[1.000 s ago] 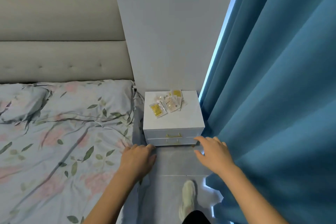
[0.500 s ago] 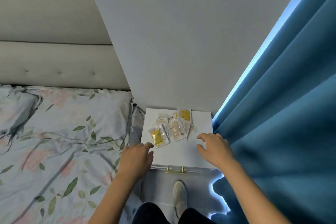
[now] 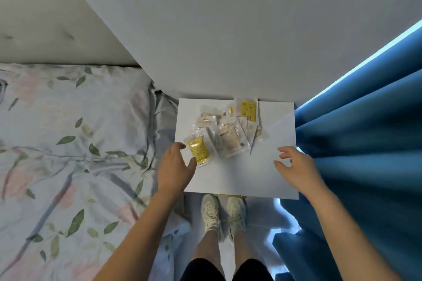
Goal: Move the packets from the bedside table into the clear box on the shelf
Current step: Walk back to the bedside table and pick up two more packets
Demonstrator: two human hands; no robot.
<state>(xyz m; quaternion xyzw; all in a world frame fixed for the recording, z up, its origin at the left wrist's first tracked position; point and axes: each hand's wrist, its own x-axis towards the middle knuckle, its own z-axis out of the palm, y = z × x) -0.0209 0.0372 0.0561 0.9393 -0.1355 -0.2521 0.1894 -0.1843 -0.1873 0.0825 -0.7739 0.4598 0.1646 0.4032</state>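
Observation:
Several small clear and yellow packets lie in a loose pile on the white bedside table (image 3: 269,178), toward its back left. The nearest one is a yellow packet (image 3: 199,150) at the pile's front left; another yellow packet (image 3: 248,109) lies at the back by the wall, and a pale clear packet (image 3: 230,141) sits in the middle. My left hand (image 3: 177,166) reaches over the table's left edge, fingers relaxed, thumb and fingertips right beside the near yellow packet. My right hand (image 3: 295,169) hovers over the table's right part, fingers spread, holding nothing. The clear box and shelf are out of view.
A bed with floral bedding (image 3: 68,155) runs along the left, its padded headboard (image 3: 45,29) behind. A white wall (image 3: 228,29) stands behind the table. A blue curtain (image 3: 365,143) hangs close on the right. My feet in white shoes (image 3: 223,214) stand before the table.
I have stepped up to the table and now look straight down on it. Both hands have moved forward over the tabletop, the left one arriving beside the near yellow packet.

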